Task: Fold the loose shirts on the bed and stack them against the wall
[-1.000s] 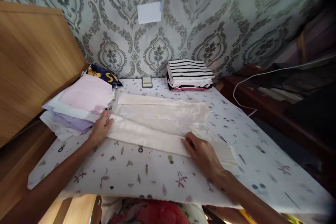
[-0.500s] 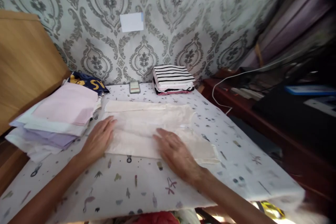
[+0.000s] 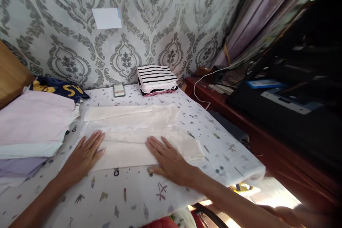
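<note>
A cream-coloured garment (image 3: 128, 153), partly folded, lies flat on the table with its long edges running left to right. My left hand (image 3: 87, 153) rests palm down on its left end, fingers stretched out. Near the middle of its front edge, my right hand (image 3: 167, 158) presses flat on the cloth, fingers extended and the thumb out over the tablecloth. Along the garment's far side runs a folded-in strip. What the cloth has beneath its folds is hidden.
A patterned white tablecloth (image 3: 104, 194) covers the table. At left is a pile of pastel folded cloths (image 3: 34, 117) beside a navy printed cloth (image 3: 61, 87). Toward the wall sit a small card-like item (image 3: 119, 90) and a folded stack topped with a striped garment (image 3: 156, 77). A dark-red cabinet (image 3: 256, 133) stands right.
The camera view has turned to the right, so things appear shifted left. Both hands stay on the cream garment; the right hand lies flatter, with its fingers and thumb more spread.
</note>
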Available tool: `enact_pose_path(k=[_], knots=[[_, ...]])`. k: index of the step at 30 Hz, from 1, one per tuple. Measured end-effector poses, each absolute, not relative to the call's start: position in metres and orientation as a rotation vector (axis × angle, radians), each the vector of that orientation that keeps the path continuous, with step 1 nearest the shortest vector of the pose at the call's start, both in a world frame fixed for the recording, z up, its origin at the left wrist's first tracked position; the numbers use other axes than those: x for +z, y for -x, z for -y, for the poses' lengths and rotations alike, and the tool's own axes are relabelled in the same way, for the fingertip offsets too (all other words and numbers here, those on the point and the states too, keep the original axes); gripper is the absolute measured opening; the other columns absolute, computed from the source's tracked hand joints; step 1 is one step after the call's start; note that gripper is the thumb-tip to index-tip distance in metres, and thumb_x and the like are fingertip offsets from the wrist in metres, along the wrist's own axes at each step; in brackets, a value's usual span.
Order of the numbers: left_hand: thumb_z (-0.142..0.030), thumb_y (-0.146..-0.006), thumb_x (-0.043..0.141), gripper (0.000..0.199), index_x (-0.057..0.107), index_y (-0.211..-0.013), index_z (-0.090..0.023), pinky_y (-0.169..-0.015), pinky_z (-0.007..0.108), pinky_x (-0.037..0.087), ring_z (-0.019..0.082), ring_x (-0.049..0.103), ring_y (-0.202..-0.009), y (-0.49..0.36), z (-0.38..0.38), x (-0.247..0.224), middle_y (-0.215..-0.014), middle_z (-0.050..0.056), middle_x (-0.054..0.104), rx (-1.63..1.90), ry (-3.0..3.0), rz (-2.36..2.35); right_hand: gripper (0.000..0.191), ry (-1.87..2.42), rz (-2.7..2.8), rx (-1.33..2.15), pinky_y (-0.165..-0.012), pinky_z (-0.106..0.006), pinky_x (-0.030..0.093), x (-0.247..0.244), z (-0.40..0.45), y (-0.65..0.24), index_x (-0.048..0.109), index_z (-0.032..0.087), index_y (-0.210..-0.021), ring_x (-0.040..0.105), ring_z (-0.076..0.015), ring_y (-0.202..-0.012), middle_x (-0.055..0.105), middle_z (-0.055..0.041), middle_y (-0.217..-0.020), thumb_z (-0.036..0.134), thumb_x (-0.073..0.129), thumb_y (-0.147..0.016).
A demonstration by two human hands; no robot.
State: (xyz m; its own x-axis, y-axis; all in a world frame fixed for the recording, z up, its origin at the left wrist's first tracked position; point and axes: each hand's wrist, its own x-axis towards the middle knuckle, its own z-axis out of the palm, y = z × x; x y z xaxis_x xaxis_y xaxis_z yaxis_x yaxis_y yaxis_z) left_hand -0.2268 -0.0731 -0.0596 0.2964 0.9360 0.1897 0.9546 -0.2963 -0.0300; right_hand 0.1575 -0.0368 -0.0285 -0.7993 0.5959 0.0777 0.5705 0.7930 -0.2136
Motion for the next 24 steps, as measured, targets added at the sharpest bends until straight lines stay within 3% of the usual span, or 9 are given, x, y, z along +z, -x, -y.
enact_pose_path(k=[7,10,13,16,18,21,24], knots=[[-0.048,-0.101,0.03,0.06,0.033,-0.156,-0.026,-0.119,0.05,0.031,0.027,0.032,-0.15,0.249,0.078,-0.053,-0.163,0.008,0.034,-0.274,2.381,1.958,0.075,0.989,2.729,-0.022,-0.124,-0.049,0.025,-0.039,0.04,-0.2,0.007,0.02,-0.162,0.027,-0.0251,-0.151,0.031,-0.0129,-0.163,0.052,0.039,-0.102],[-0.051,-0.099,0.034,0.062,0.037,-0.152,-0.021,-0.117,0.05,0.034,0.031,0.032,-0.149,0.254,0.084,-0.047,-0.164,0.015,0.029,-0.474,2.31,2.064,0.066,1.079,2.582,-0.16,-0.121,-0.052,0.03,-0.044,0.046,-0.216,0.016,0.023,-0.16,0.033,-0.0277,-0.148,0.035,-0.0137,-0.161,0.046,0.04,-0.103],[-0.055,-0.095,0.036,0.066,0.04,-0.146,-0.014,-0.109,0.051,0.043,0.034,0.049,-0.136,0.259,0.088,-0.039,-0.148,0.021,0.048,-0.717,2.11,2.267,0.058,1.419,2.293,-0.244,-0.108,-0.054,0.044,-0.05,0.049,-0.237,0.032,0.017,-0.153,0.05,-0.0336,-0.135,0.048,-0.0199,-0.151,0.045,0.036,-0.103],[-0.061,-0.086,0.044,0.072,0.045,-0.139,-0.013,-0.09,0.045,0.054,0.032,0.065,-0.109,0.265,0.087,-0.03,-0.12,0.017,0.064,-0.761,1.96,2.53,0.056,1.739,2.05,-0.154,-0.087,-0.053,0.053,-0.052,0.046,-0.256,0.053,0.013,-0.133,0.065,-0.0353,-0.106,0.067,-0.0195,-0.116,0.054,0.038,-0.098],[-0.063,-0.078,0.05,0.068,0.054,-0.128,-0.016,-0.078,0.041,0.056,0.032,0.068,-0.096,0.268,0.083,-0.022,-0.107,0.013,0.069,-0.679,1.915,2.697,0.05,1.824,2.005,-0.03,-0.077,-0.049,0.054,-0.048,0.042,-0.262,0.061,0.017,-0.11,0.066,-0.0329,-0.089,0.068,-0.0144,-0.094,0.06,0.042,-0.092],[-0.063,-0.07,0.056,0.052,0.064,-0.099,-0.02,-0.072,0.037,0.054,0.033,0.069,-0.089,0.265,0.076,-0.01,-0.092,0.008,0.072,-0.584,1.914,2.827,0.038,1.87,2.005,0.153,-0.063,-0.04,0.049,-0.036,0.037,-0.259,0.055,0.024,-0.077,0.062,-0.027,-0.069,0.063,-0.0083,-0.075,0.06,0.047,-0.086],[-0.057,-0.069,0.058,0.042,0.065,-0.083,-0.018,-0.072,0.035,0.053,0.032,0.07,-0.088,0.252,0.075,0.005,-0.086,0.006,0.074,-0.647,1.957,2.881,0.033,1.897,1.984,0.31,-0.052,-0.032,0.039,-0.024,0.033,-0.252,0.04,0.027,-0.063,0.052,-0.0202,-0.053,0.053,-0.0011,-0.057,0.052,0.049,-0.081]])
